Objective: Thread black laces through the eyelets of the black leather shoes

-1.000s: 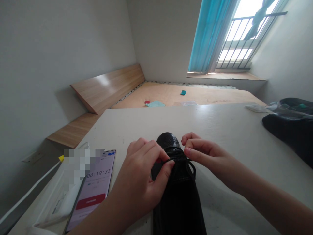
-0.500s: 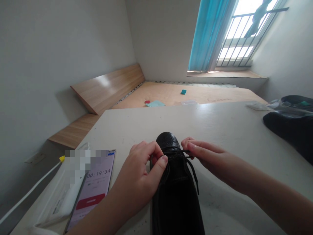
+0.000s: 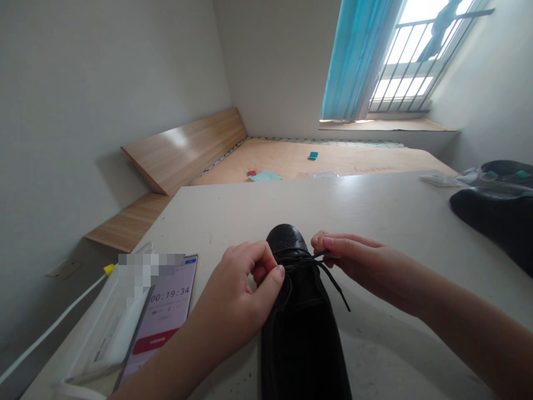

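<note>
A black leather lace-up shoe (image 3: 302, 333) lies on the white table (image 3: 333, 211) with its toe pointing away from me. My left hand (image 3: 245, 294) is at the shoe's left side, thumb and fingers pinched on the black shoelace (image 3: 318, 264) near the eyelets. My right hand (image 3: 350, 258) is at the right of the tongue, with the lace tip held between its fingertips. A loose length of lace hangs down to the right of the shoe.
A phone (image 3: 164, 311) showing a timer lies left of my left forearm, beside a white plastic packet (image 3: 112, 328) and a white cable (image 3: 54, 328). A dark cloth item (image 3: 491, 222) lies at the table's right. Beyond the table are a wooden platform (image 3: 316, 158) and a curtained window (image 3: 416, 61).
My hands have moved slightly apart and lower over the laces. The lace now stretches out to my right hand, with a loose length hanging further right. The timer has advanced one second.
</note>
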The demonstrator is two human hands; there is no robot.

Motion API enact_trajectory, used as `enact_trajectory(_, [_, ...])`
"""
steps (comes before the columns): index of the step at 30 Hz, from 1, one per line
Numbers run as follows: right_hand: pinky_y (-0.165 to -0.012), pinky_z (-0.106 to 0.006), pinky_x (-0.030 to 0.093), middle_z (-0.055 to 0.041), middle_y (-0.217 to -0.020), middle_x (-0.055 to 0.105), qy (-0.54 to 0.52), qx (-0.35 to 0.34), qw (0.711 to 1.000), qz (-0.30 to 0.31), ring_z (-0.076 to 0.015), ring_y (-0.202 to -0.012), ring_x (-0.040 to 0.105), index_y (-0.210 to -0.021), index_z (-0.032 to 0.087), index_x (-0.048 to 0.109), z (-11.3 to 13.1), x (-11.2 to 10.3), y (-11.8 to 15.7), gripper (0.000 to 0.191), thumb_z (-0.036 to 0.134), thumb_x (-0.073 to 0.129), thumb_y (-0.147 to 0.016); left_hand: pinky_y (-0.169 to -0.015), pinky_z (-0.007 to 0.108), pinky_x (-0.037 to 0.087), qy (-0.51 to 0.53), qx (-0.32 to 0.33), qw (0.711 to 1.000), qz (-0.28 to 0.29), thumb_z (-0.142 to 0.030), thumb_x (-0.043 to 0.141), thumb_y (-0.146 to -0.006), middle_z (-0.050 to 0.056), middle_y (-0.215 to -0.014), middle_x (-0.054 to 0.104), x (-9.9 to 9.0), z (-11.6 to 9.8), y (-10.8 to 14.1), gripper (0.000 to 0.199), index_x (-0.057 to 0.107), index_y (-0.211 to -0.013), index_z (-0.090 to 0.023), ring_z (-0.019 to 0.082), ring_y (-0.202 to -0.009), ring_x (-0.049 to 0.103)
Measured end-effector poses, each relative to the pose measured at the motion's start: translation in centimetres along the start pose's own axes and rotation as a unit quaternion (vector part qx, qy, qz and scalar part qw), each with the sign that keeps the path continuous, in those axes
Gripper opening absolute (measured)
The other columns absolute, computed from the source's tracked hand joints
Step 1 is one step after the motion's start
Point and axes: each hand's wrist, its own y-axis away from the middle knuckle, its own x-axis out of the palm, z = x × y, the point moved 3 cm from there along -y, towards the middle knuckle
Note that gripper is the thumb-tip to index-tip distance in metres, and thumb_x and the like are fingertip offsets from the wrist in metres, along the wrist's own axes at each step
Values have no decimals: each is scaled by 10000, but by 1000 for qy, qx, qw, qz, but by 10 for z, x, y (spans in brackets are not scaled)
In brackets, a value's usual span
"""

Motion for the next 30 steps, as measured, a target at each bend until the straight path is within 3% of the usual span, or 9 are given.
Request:
enact_trajectory(4, [-773,-352,413,-10,-811,539,190,-82,973,-102,-194,-787,501,-753,232,571,7,-7,-1,312,522,554,-866,-645,325,382,30,-10,1000,1,-343,482,-835,-14,-702,515,2,2,-1,193,478,-689,-218,194,-733,504])
enact_trajectory(7, [-763,-361,413,-20,-852,517,323,-204,910,-164,-201,-817,483,-783,240,493,24,-1,9,199,397,528,-899,-721,342,408,44,19,999,-19,-306,488,-850,-7,-800,559,3,0,-2,113,548,-809,-220,193,-801,524])
enact_trajectory(9, [-800,-376,418,-34,-893,519,392,-265,865,-163,-215,-891,485,-785,237,499,34,11,21,139,309,552,-891,-816,364,409,46,57,997,-23,-272,495,-851,3,-886,580,3,-2,-2,116,591,-896,-227,202,-891,530])
enact_trajectory(12, [-784,-380,462,-64,-960,539,474,-297,820,-121,-239,-946,489,-810,229,553,39,34,37,74,242,622,-833,-897,382,396,53,83,995,-10,-256,517,-846,16,-962,582,6,-5,-2,127,626,-909,-236,219,-992,514])
enact_trajectory(17, [-793,-466,490,-108,-997,585,551,-322,758,-136,-293,-964,493,-903,198,596,30,54,44,189,216,700,-746,-892,379,391,54,85,995,-22,-215,560,-820,13,-920,570,10,-7,-2,43,603,-822,-221,218,-979,505])
enact_trajectory(20, [-778,-466,489,-103,-974,592,555,-314,754,-158,-290,-942,500,-849,206,604,26,54,41,172,268,729,-747,-863,368,388,55,84,994,-34,-195,572,-805,4,-883,565,11,-7,-3,68,569,-739,-213,209,-936,505])
enact_trajectory(24, [-743,-458,494,-98,-954,583,530,-291,779,-164,-287,-930,504,-808,202,619,26,52,39,141,277,722,-750,-864,366,377,75,80,993,-39,-194,569,-799,6,-873,558,11,-7,-4,123,559,-677,-204,206,-931,503])
enact_trajectory(30, [-747,-459,477,-100,-933,562,520,-293,787,-158,-268,-915,484,-798,190,623,26,51,38,85,202,564,-858,-874,358,395,104,63,992,-25,-226,561,-805,11,-878,557,13,-4,-8,151,558,-656,-197,199,-925,535])
